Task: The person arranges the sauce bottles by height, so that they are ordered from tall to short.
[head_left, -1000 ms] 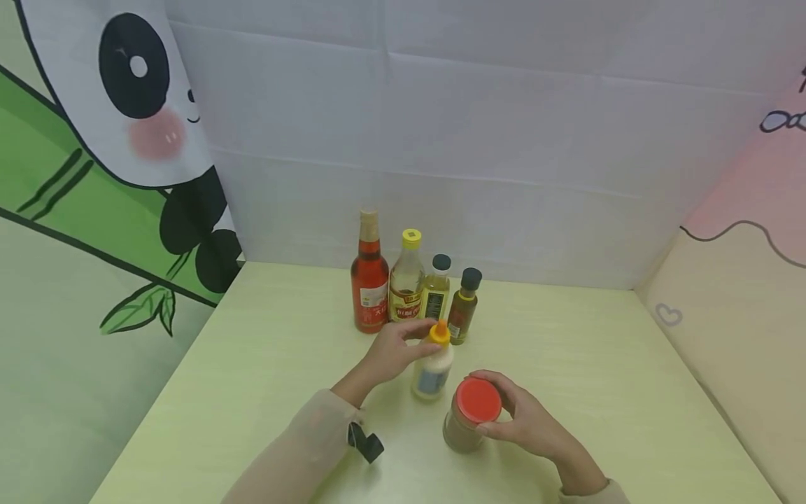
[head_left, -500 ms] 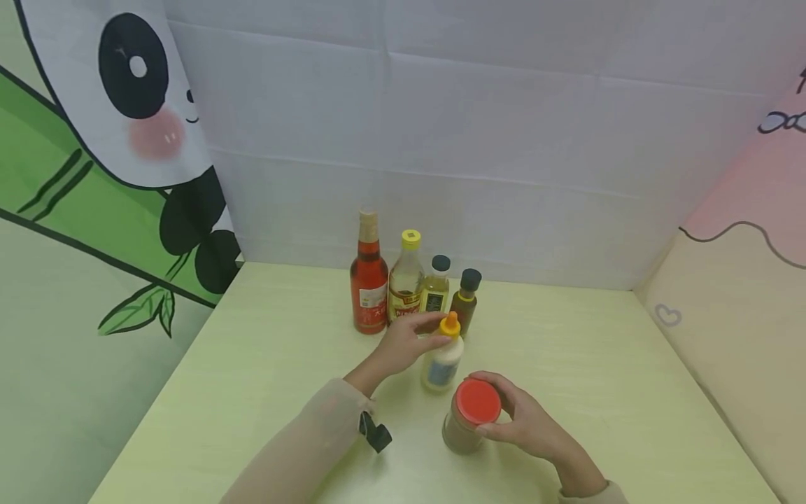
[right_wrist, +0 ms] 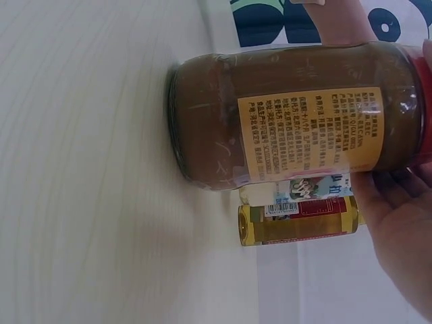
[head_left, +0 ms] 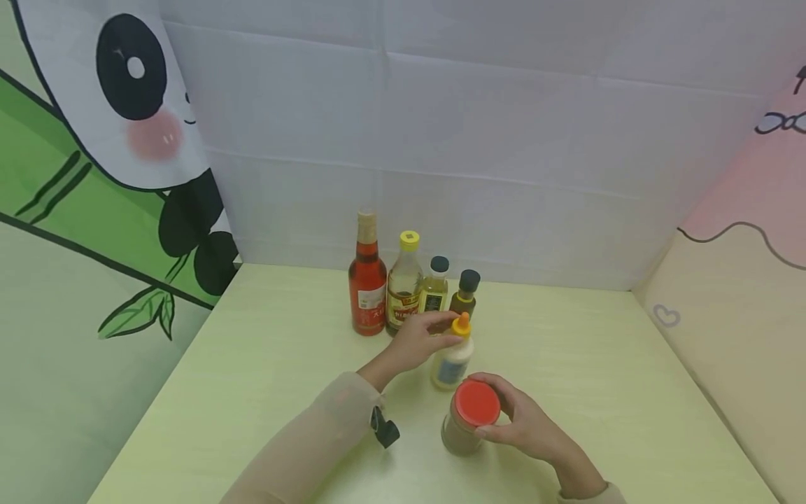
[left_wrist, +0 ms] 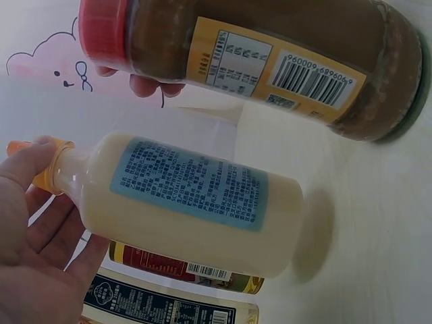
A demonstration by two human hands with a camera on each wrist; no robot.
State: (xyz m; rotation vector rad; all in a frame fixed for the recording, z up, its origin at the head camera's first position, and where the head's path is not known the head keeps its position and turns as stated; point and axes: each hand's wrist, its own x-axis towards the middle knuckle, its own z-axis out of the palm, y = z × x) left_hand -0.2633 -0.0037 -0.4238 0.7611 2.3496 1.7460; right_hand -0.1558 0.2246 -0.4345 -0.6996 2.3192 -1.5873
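Observation:
My left hand (head_left: 417, 343) pinches the orange nozzle cap of a cream-coloured squeeze bottle (head_left: 451, 371) between thumb and fingers. In the left wrist view this squeeze bottle (left_wrist: 182, 196) shows a blue printed label, and a shadow lies just off its base; whether the base touches the table, I cannot tell. Nearer to me, my right hand (head_left: 529, 423) grips a glass jar (head_left: 461, 432) near its red lid (head_left: 476, 402). Brown paste fills the jar (right_wrist: 304, 115), seen with an orange label in the right wrist view. The jar is upright, close in front of the squeeze bottle.
Behind my left hand stands a row: a red bottle (head_left: 368, 294), a yellow-capped bottle (head_left: 404, 287), a small oil bottle (head_left: 434, 290) and a dark-capped bottle (head_left: 464, 301), partly hidden. A pale wall (head_left: 504, 140) rises behind the table (head_left: 567, 364).
My left hand has carried the squeeze bottle rightward and slightly away from me, in front of the dark-capped bottle. My right hand and the jar have stayed nearly still.

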